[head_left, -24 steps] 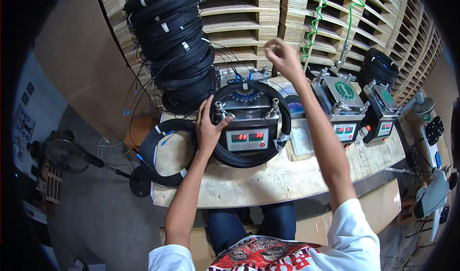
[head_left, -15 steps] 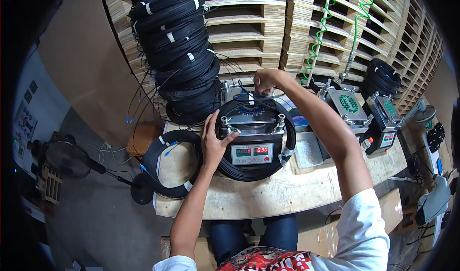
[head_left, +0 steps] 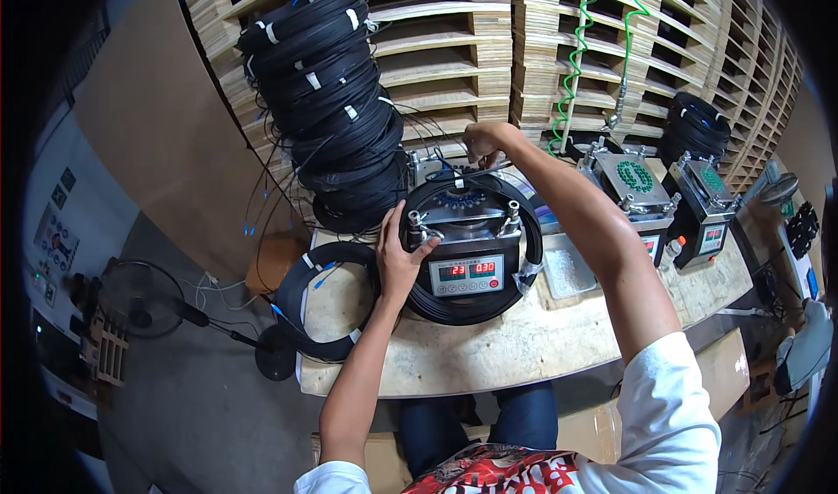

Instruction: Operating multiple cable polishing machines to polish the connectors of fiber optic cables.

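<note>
A black cable coil hangs around a metal polishing machine with a lit red display. On the machine's top plate is a ring of blue connectors. My left hand lies along the coil's left side, fingers stretched out and thumb beside a metal clamp knob. Behind the machine's top, my right hand is closed, its fingertips pinched together near a loose black cable. What sits between those fingertips is hidden.
Another coil with blue-tipped ends lies at the table's left. Behind it rises a tall stack of black coils. Two more machines with green connectors, a shallow tray and another coil stack are on the right. Wooden pallets line the back.
The whole scene has shifted slightly in the picture as my head moved. The machine's display reading has changed. Both hands keep nearly the same places at the machine.
</note>
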The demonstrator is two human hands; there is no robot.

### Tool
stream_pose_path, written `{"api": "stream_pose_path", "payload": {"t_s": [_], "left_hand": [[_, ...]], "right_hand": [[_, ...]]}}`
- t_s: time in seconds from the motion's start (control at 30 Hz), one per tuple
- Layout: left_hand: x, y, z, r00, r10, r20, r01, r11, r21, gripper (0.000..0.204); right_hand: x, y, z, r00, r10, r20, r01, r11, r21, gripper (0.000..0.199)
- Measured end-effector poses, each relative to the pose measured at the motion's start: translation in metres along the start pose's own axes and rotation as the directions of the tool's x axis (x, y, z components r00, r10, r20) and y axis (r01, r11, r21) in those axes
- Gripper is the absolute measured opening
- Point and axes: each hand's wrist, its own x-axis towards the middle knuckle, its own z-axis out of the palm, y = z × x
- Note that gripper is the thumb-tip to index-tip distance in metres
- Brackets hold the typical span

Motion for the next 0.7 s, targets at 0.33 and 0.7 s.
{"api": "stream_pose_path", "payload": {"t_s": [0.33,0.7], "left_hand": [[0.129,-0.007,-0.023,0.983,-0.07,0.171,0.104,0.975,-0.199,0.042],[0.21,0.019,0.083,0.617,-0.419,0.666,-0.198,0.736,0.647,0.04]], "right_hand": [[-0.061,-0.002,0.082,0.621,-0.142,-0.77,0.309,0.948,0.075,0.02],[-0.075,-0.024,0.108,0.466,0.043,-0.884,0.185,0.972,0.145,0.022]]}}
